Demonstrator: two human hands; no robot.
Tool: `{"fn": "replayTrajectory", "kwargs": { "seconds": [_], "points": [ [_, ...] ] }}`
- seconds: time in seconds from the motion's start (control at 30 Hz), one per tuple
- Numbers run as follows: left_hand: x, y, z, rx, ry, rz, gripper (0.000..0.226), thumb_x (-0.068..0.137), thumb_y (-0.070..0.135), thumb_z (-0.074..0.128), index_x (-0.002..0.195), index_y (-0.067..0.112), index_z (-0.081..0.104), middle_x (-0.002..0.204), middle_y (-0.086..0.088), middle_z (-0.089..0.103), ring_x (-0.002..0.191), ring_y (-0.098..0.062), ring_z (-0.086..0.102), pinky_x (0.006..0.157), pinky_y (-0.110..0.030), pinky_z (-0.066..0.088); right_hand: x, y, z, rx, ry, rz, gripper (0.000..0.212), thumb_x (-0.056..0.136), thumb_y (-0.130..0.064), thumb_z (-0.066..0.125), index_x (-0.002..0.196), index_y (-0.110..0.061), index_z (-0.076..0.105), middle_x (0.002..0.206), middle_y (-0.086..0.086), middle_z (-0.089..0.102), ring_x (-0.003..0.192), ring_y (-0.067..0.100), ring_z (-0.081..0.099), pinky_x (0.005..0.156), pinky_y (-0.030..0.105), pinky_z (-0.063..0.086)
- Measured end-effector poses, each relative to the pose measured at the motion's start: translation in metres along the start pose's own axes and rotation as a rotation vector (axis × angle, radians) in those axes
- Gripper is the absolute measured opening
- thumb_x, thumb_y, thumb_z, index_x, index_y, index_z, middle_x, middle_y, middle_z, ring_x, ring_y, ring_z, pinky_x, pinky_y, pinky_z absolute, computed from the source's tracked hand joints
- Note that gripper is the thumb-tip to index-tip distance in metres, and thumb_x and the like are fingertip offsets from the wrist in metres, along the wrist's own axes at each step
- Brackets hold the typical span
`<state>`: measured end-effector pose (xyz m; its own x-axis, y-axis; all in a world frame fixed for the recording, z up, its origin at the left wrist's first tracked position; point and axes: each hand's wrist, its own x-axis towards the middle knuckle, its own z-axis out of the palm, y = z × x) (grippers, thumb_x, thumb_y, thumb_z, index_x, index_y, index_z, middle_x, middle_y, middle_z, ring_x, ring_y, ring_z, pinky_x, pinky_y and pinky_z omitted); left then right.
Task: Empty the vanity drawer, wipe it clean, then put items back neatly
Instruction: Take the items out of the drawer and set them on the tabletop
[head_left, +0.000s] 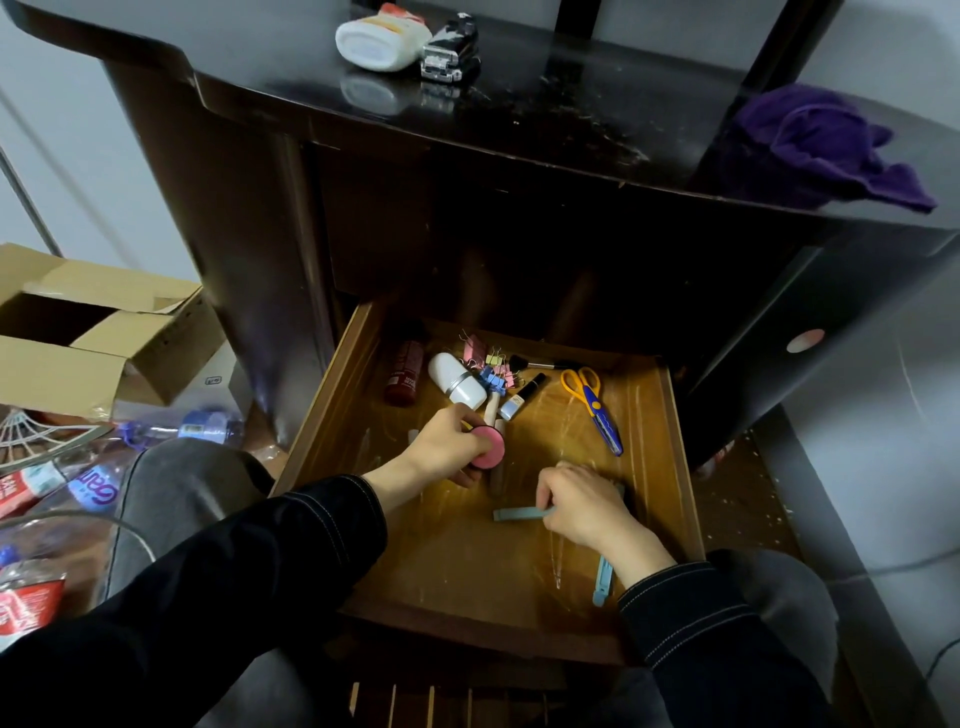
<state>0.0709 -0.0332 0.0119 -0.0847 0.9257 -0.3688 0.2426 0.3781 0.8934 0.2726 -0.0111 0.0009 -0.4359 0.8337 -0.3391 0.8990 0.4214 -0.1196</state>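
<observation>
We see the drawer (324, 415) open, cluttered, at lower centre of frame; our left hand (444, 448) curls fingers round a pink round case (489, 448); our right hand (582, 506) pinches a light-blue clip (519, 514) just right of it.

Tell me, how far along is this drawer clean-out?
Early, it seems. A white bottle and a black gadget already sit on the vanity top. The left hand holds a pink round case; the right hand pinches a blue clip. Scissors, binder clips and more are in the drawer; the purple cloth lies unused.
</observation>
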Motion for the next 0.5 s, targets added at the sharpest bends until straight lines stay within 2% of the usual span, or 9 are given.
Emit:
{"fn": "replayTrajectory", "kwargs": {
  "seconds": [0.13,0.23,0.33,0.4,0.5],
  "points": [
    [-0.001,0.003,-0.001,-0.011,0.006,0.014,0.022,0.097,0.008,0.056,0.118,0.008,0.049,0.092,-0.018,0.064,0.069,-0.031,0.066,0.051,-0.032,0.057,0.002,-0.001,0.001,0.020,0.008,0.018,0.031,0.091,-0.013,0.071,0.118,-0.023,0.060,0.122,-0.003,0.057,0.109,0.018,0.058,0.089,0.034,0.053],
    [-0.001,0.002,-0.002,-0.010,0.026,0.039,0.021,0.097,0.011,0.059,0.116,0.010,0.050,0.091,-0.015,0.065,0.069,-0.029,0.069,0.050,-0.031,0.059,0.003,0.001,0.003,-0.009,-0.008,0.010,0.024,0.091,-0.016,0.070,0.113,-0.023,0.063,0.122,-0.002,0.056,0.111,0.018,0.056,0.090,0.033,0.052],
    [0.001,0.001,-0.003,0.040,0.073,0.085,0.023,0.095,0.009,0.060,0.116,0.009,0.051,0.096,-0.014,0.065,0.064,-0.023,0.070,0.052,-0.032,0.058,0.006,0.003,0.006,0.043,0.049,0.004,0.020,0.091,-0.023,0.071,0.108,-0.027,0.063,0.119,-0.006,0.053,0.114,0.016,0.052,0.086,0.030,0.048],
    [0.002,0.002,-0.006,0.043,0.114,0.134,0.024,0.093,0.007,0.059,0.116,0.009,0.053,0.098,-0.014,0.066,0.062,-0.021,0.071,0.052,-0.031,0.057,0.006,0.003,0.004,0.189,0.108,0.023,0.017,0.089,-0.028,0.072,0.102,-0.031,0.061,0.111,-0.009,0.056,0.103,0.011,0.057,0.078,0.028,0.050],
    [0.001,0.005,-0.010,0.036,0.203,0.212,0.024,0.089,0.008,0.062,0.111,0.016,0.056,0.103,-0.009,0.064,0.072,-0.026,0.071,0.050,-0.025,0.054,0.004,0.001,0.000,0.427,0.209,0.084,0.016,0.091,-0.031,0.070,0.099,-0.034,0.056,0.091,-0.012,0.064,0.075,0.006,0.065,0.064,0.029,0.058]
  ]
}}
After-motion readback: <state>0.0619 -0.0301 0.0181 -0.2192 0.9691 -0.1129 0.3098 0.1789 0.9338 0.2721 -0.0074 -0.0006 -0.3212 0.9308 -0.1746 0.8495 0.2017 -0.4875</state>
